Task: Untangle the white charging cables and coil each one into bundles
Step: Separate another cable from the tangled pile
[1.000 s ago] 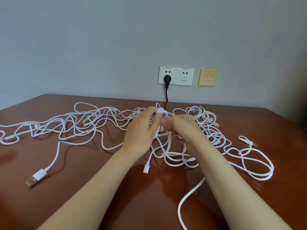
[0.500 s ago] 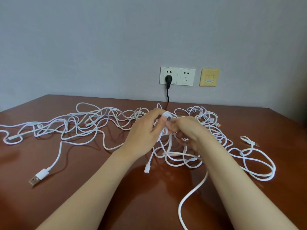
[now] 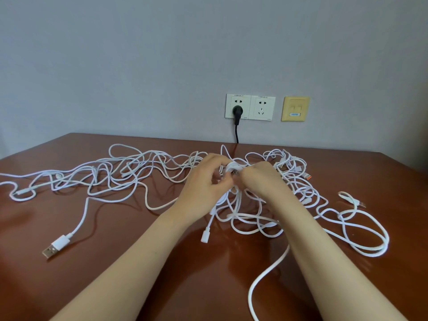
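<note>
1. Pinching a small coil (image 3: 233, 167) of white cable between them, the left hand (image 3: 205, 189) and right hand (image 3: 260, 179) meet fingertip to fingertip, the fingers of both curled and clamped on its loops.
2. Just below the fingers, strands drop from the coil to the table (image 3: 115, 286), one ending in a small connector (image 3: 205, 237).
3. Out to either side of the fingers sprawl the white charging cables (image 3: 108, 177) (mostly unsorted, by my reading).
4. The strand feeding the coil appears to run into that tangle — winding on could cinch a knot or drag neighbouring cables along.
5. A slackened pinch could also go wrong — the springy loops would likely pop open.
</note>
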Available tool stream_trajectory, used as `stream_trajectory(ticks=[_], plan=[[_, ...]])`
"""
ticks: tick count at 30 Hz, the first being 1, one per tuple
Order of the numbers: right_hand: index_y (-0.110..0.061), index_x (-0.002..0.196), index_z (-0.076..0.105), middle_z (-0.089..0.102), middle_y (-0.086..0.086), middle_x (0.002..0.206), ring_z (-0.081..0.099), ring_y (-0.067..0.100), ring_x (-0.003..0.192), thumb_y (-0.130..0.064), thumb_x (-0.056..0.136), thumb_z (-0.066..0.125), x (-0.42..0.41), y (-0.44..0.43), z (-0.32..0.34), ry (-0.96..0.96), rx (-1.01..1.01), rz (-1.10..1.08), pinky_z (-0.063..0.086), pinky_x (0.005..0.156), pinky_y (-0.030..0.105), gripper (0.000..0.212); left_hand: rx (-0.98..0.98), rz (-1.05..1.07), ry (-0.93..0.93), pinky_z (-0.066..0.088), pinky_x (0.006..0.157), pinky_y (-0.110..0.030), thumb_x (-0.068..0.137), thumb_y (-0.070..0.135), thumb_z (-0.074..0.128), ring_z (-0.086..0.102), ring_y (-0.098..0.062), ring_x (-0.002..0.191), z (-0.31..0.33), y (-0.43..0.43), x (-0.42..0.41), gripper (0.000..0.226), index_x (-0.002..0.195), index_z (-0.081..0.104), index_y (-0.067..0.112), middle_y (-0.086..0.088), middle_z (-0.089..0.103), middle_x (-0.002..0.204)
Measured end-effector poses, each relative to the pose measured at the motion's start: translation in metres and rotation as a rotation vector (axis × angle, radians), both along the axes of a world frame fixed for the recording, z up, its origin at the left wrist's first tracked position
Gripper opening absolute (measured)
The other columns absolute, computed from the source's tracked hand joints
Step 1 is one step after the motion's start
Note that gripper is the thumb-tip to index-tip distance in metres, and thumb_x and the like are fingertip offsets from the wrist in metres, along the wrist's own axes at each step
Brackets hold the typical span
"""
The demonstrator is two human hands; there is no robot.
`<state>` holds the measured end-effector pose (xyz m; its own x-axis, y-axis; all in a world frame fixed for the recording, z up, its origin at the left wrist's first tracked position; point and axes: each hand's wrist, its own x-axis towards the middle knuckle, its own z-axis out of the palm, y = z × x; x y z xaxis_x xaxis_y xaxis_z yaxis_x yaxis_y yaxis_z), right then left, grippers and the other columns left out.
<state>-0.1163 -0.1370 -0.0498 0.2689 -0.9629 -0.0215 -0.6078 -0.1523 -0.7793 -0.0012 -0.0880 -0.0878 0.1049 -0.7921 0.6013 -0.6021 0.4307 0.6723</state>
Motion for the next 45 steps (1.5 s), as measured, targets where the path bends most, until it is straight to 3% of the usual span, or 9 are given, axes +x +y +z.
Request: stream_trajectory(ticks=[9, 17, 21, 25, 28, 31, 35, 39, 45], plan=[[-0.014, 0.055, 0.040, 0.039, -0.001, 0.052, 0.036, 0.019, 0.053, -0.010, 0.074, 0.053, 0.001, 0.007, -0.006, 0.023, -0.154, 0.049, 0.025, 0.050, 0.028, 0.023, 0.073, 0.041, 0.024, 0.034, 0.053, -0.010, 0.089, 0.009, 0.056, 0.047, 0.001, 0.052, -0.001, 0.000, -0.001, 0.019, 0.091, 0.060, 0.027, 0.015, 0.052, 0.064], [-0.010, 0.076, 0.060, 0.058, 0.003, 0.067, 0.052, 0.016, 0.063, -0.018, 0.084, 0.059, 0.008, 0.008, -0.016, -0.256, -0.189, 0.089, 0.039, 0.062, 0.029, 0.012, 0.187, 0.068, 0.378, 0.050, 0.071, -0.025, 0.087, 0.007, 0.056, 0.059, -0.006, 0.065, 0.001, -0.003, 0.003, 0.018, 0.085, 0.061, 0.023, 0.006, 0.062, 0.076], [-0.013, 0.078, 0.062, 0.059, -0.004, 0.069, 0.055, 0.011, 0.067, -0.020, 0.086, 0.058, 0.011, 0.006, -0.019, -0.295, -0.173, 0.138, 0.042, 0.066, 0.025, 0.012, 0.316, 0.004, 0.638, 0.055, 0.064, -0.028, 0.093, 0.008, 0.049, 0.055, -0.001, 0.048, 0.003, -0.003, 0.001, 0.015, 0.086, 0.058, 0.016, -0.001, 0.055, 0.068], [-0.012, 0.082, 0.065, 0.065, -0.001, 0.072, 0.060, 0.012, 0.068, -0.017, 0.086, 0.061, 0.012, 0.006, -0.021, -0.364, -0.128, 0.129, 0.047, 0.067, 0.025, 0.008, 0.237, 0.090, 0.455, 0.055, 0.080, -0.041, 0.090, 0.010, 0.054, 0.060, -0.016, 0.071, 0.003, -0.003, 0.008, 0.017, 0.084, 0.061, 0.024, 0.004, 0.060, 0.073], [-0.007, 0.083, 0.071, 0.069, 0.010, 0.075, 0.063, 0.019, 0.070, -0.014, 0.083, 0.066, 0.012, 0.005, -0.020, -0.427, -0.117, 0.084, 0.052, 0.075, 0.036, 0.008, 0.117, 0.163, 0.269, 0.047, 0.064, -0.012, 0.086, 0.007, 0.058, 0.057, -0.001, 0.064, 0.005, 0.000, 0.006, 0.021, 0.083, 0.061, 0.028, 0.006, 0.061, 0.077], [-0.013, 0.083, 0.071, 0.070, 0.007, 0.073, 0.066, 0.017, 0.069, -0.014, 0.082, 0.067, 0.014, 0.007, -0.019, -0.450, -0.172, 0.071, 0.054, 0.075, 0.035, 0.004, 0.042, 0.193, 0.231, 0.038, 0.055, -0.005, 0.085, 0.005, 0.060, 0.053, 0.008, 0.055, 0.008, 0.002, 0.005, 0.033, 0.078, 0.056, 0.037, 0.010, 0.061, 0.080], [-0.023, 0.084, 0.069, 0.067, -0.009, 0.069, 0.066, 0.008, 0.072, -0.016, 0.084, 0.064, 0.017, 0.013, -0.017, -0.369, -0.346, 0.050, 0.052, 0.069, 0.023, 0.009, 0.067, 0.148, 0.476, 0.051, 0.065, -0.026, 0.083, 0.003, 0.061, 0.057, -0.004, 0.064, 0.007, 0.000, 0.006, 0.029, 0.079, 0.062, 0.032, 0.005, 0.061, 0.081], [-0.016, 0.094, 0.074, 0.072, 0.000, 0.081, 0.065, 0.013, 0.080, -0.014, 0.087, 0.058, 0.020, 0.021, -0.015, -0.267, -0.510, 0.067, 0.049, 0.075, 0.029, 0.017, 0.119, 0.140, 0.649, 0.055, 0.081, -0.049, 0.084, 0.001, 0.060, 0.061, -0.022, 0.081, 0.008, 0.001, 0.004, 0.027, 0.080, 0.064, 0.028, 0.003, 0.057, 0.082], [-0.007, 0.091, 0.069, 0.064, 0.008, 0.066, 0.056, 0.026, 0.067, -0.014, 0.091, 0.050, 0.019, 0.016, -0.015, -0.122, -0.693, 0.135, 0.036, 0.064, 0.032, 0.020, 0.222, 0.032, 0.844, 0.052, 0.051, -0.025, 0.085, 0.003, 0.060, 0.045, -0.002, 0.044, 0.015, 0.004, 0.006, 0.013, 0.089, 0.066, 0.013, 0.002, 0.050, 0.065]])
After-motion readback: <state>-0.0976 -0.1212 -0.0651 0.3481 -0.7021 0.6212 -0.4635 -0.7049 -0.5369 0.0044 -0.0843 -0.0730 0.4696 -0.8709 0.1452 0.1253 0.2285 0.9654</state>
